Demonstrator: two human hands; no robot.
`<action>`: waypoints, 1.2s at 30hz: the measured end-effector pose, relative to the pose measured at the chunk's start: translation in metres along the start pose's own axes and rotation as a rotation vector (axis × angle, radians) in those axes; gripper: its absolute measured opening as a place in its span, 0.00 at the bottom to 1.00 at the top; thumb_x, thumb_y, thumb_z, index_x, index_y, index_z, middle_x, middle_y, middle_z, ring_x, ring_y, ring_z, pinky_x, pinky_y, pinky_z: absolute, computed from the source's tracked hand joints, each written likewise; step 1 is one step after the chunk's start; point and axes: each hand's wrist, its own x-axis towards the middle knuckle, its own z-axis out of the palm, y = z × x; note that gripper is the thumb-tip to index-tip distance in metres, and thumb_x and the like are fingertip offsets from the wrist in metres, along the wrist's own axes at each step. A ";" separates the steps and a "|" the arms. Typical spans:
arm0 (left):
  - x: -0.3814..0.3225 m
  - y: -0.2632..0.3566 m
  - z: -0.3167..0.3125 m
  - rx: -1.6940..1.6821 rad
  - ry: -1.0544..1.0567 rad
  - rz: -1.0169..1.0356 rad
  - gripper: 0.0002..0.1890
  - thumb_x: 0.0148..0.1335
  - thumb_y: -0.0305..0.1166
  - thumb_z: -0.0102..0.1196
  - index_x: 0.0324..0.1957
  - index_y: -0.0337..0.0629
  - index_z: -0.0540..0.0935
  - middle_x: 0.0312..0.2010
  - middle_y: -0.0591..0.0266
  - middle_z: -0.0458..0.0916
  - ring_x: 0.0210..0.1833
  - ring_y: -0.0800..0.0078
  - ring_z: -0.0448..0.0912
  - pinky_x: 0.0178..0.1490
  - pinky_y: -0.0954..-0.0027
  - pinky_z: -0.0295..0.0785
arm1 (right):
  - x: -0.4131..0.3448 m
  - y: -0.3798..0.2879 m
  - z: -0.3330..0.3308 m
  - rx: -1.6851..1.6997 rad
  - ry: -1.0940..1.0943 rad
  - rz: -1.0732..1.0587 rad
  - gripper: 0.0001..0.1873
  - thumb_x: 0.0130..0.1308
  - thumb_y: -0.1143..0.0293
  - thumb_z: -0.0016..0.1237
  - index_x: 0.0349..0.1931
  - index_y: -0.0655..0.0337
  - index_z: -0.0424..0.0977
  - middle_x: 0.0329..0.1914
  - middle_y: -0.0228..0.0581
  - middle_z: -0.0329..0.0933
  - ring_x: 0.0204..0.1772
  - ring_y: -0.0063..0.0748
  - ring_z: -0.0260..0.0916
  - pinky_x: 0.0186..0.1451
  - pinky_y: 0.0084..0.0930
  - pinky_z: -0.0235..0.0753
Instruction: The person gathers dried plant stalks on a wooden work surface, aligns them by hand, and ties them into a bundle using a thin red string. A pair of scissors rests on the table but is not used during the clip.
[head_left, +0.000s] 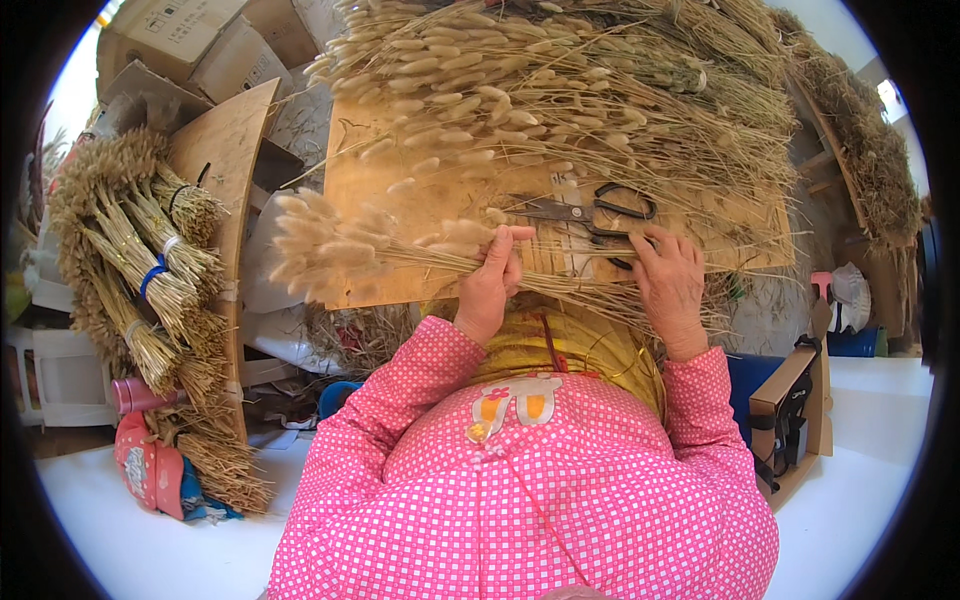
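Observation:
My left hand (491, 277) grips a bundle of dried bunny-tail grass (442, 255) by its stems. The fluffy heads fan out to the left, and the stem ends reach right, past my right hand. My right hand (669, 281) is over the stems with its fingers bent down, beside the handles of black scissors (566, 211). Whether its fingertips pinch any stems is hidden. The scissors lie on the wooden board (360, 169) with their blades towards the left.
A large heap of bunny-tail grass (525, 97) covers the board's far part. Tied bundles (161, 262) rest on another wooden board (225, 172) at left, near a pink bottle (142, 394). Cardboard boxes (172, 45) stand far left. More dried plants (862, 135) lie at right.

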 end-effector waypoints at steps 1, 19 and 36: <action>0.001 0.000 0.000 -0.005 -0.004 -0.005 0.23 0.84 0.49 0.42 0.53 0.41 0.84 0.16 0.79 0.55 0.17 0.86 0.49 0.22 0.76 0.47 | 0.002 -0.004 -0.005 0.065 0.045 -0.056 0.25 0.60 0.72 0.63 0.60 0.55 0.79 0.58 0.39 0.79 0.59 0.46 0.74 0.62 0.44 0.70; 0.001 -0.006 -0.004 0.062 -0.031 0.079 0.22 0.85 0.47 0.41 0.51 0.40 0.83 0.16 0.77 0.58 0.18 0.86 0.52 0.23 0.77 0.49 | -0.007 0.047 0.015 -0.067 0.029 -0.181 0.10 0.62 0.75 0.50 0.44 0.57 0.75 0.50 0.37 0.79 0.56 0.43 0.75 0.66 0.43 0.70; 0.001 -0.006 0.004 0.204 0.004 0.125 0.23 0.85 0.47 0.41 0.53 0.37 0.83 0.17 0.79 0.58 0.19 0.87 0.53 0.23 0.78 0.49 | -0.102 0.228 0.012 -0.580 -0.114 0.301 0.17 0.65 0.75 0.52 0.54 0.51 0.78 0.61 0.32 0.79 0.68 0.39 0.71 0.72 0.42 0.65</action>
